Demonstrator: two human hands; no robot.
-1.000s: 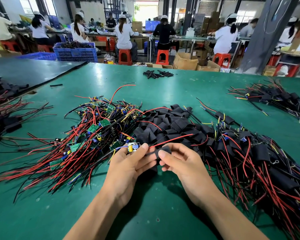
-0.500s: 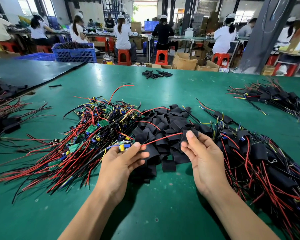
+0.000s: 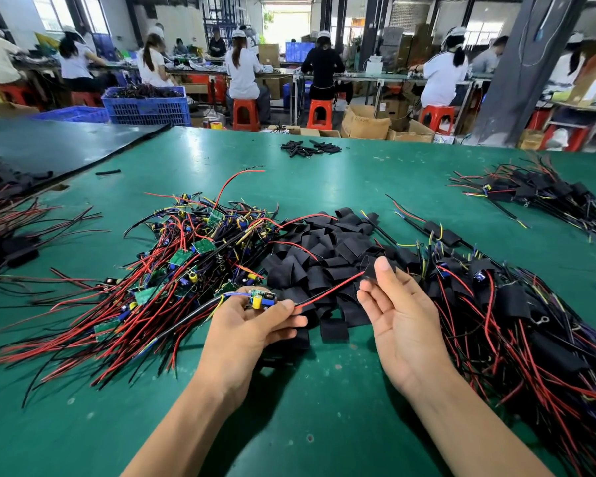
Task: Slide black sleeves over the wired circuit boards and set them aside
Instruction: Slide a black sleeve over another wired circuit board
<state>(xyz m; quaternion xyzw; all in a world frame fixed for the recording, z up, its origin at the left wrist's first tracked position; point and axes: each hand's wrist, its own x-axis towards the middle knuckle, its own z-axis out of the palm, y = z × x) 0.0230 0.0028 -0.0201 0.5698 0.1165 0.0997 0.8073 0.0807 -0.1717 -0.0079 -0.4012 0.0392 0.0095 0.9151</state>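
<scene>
on the green table (image 3: 83, 425), a heap of bare wired boards (image 3: 186, 256) lies at the left. the left hand (image 3: 245, 335) curls its fingers round one circuit board (image 3: 263, 299). its red wire (image 3: 327, 290) runs right over the loose sleeve pile (image 3: 324, 249) to the right hand (image 3: 403, 318), which seems to pinch a black sleeve (image 3: 370, 268) under its thumb, the other fingers relaxed. sleeved boards (image 3: 516, 304) are heaped at the far right.

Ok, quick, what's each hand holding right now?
Left hand: grips a wired board.
Right hand: pinches a black sleeve at the end of the board's red wire.
</scene>
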